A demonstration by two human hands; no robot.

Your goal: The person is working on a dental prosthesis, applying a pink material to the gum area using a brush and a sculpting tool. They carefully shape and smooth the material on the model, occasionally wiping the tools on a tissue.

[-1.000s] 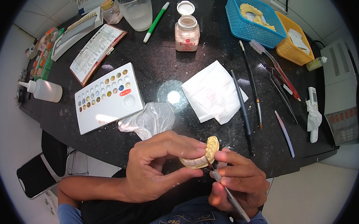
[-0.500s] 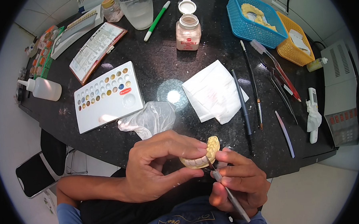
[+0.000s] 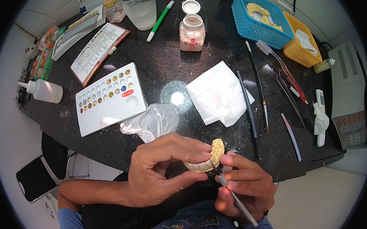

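Note:
My left hand pinches a yellow plaster dental model between fingers and thumb, above the table's near edge. A row of pale teeth runs along the model's near side; my fingers cover part of its arch. My right hand grips a metal carving knife like a pen. Its thin blade rests against the model, close to the pale teeth, and its handle slants down to the right. My right fingertips are right beside the model's edge.
Beyond my hands lie a clear plastic bag, a white palette and a folded paper tissue. An open powder jar stands farther back. Brushes, tweezers and a blue basket occupy the right side.
The knife's handle end has shifted very slightly to the right with my right hand. My left hand and the model look almost still.

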